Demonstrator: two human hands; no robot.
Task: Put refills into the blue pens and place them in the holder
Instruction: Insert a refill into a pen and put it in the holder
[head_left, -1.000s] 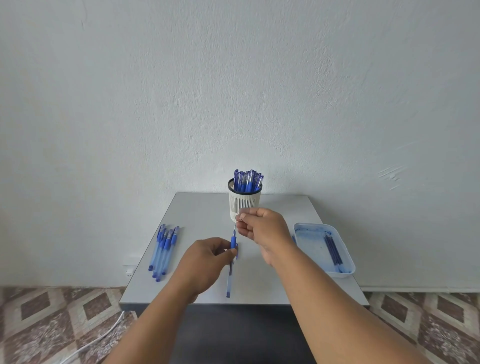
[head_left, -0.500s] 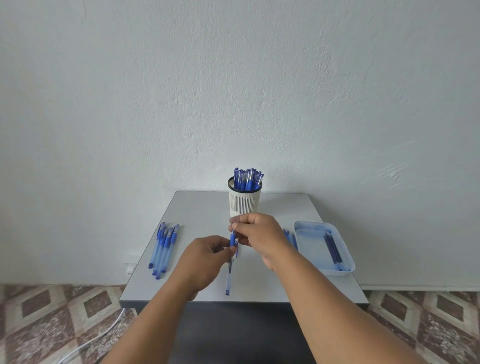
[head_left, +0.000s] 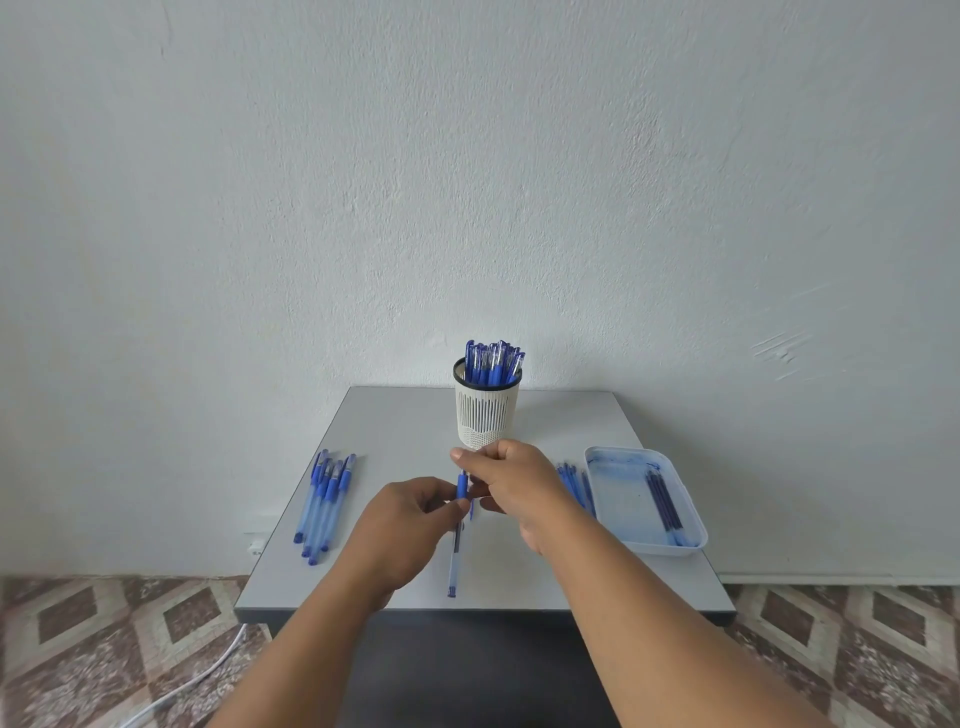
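Note:
My left hand (head_left: 410, 525) pinches a blue pen (head_left: 456, 551) near its blue grip, the clear barrel pointing down toward the table's front edge. My right hand (head_left: 511, 483) pinches the pen's top end just above my left fingers; what it holds there is hidden. Behind my hands stands the white slotted holder (head_left: 485, 415), filled with several blue pens (head_left: 493, 361). Several more blue pens (head_left: 324, 501) lie in a row on the table's left side. A few dark refills (head_left: 665, 499) lie in the pale tray (head_left: 613, 467) on the right.
The grey table (head_left: 405, 426) stands against a white wall. More blue pen parts (head_left: 574, 480) lie between my right wrist and the tray. A white cable (head_left: 208, 670) runs across the patterned floor at the lower left.
My right hand has come down slightly onto the pen's top, closing the gap with my left hand. The pen and my left hand have stayed almost in place.

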